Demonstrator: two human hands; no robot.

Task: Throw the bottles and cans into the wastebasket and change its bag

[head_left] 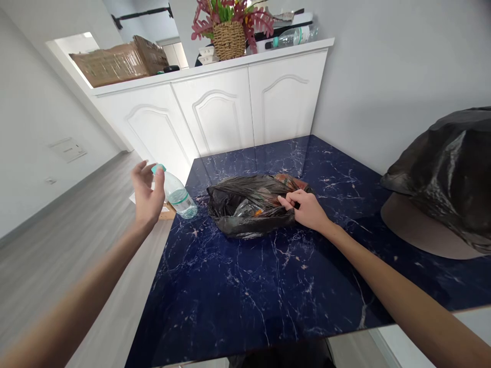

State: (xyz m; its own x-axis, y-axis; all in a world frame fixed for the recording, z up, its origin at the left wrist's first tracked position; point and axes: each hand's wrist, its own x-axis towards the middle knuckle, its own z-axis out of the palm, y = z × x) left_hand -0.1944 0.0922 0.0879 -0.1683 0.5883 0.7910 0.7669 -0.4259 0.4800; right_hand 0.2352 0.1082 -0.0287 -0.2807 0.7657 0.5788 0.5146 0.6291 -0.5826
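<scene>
At the table's left edge, my left hand (148, 197) has its thumb and fingers about the green cap of a clear plastic bottle (179, 197). The bottle leans left in view, with its base at the tabletop and some liquid inside. In the middle of the table lies a black plastic bag (249, 227), its mouth gaping toward the left. Inside it show a clear plastic item (246, 208) with an orange part and a reddish-brown thing, only partly visible. My right hand (307, 208) is closed on the bag's right side, with its fingers curled at the plastic.
The dark blue marbled table (238, 296) reaches toward white cabinets (222, 117). Above them stand a woven plant basket (229, 40), a cardboard box (118, 61) and another bottle (295, 37). On the right, a black bag covers a cap-like item with a grey brim (425, 227).
</scene>
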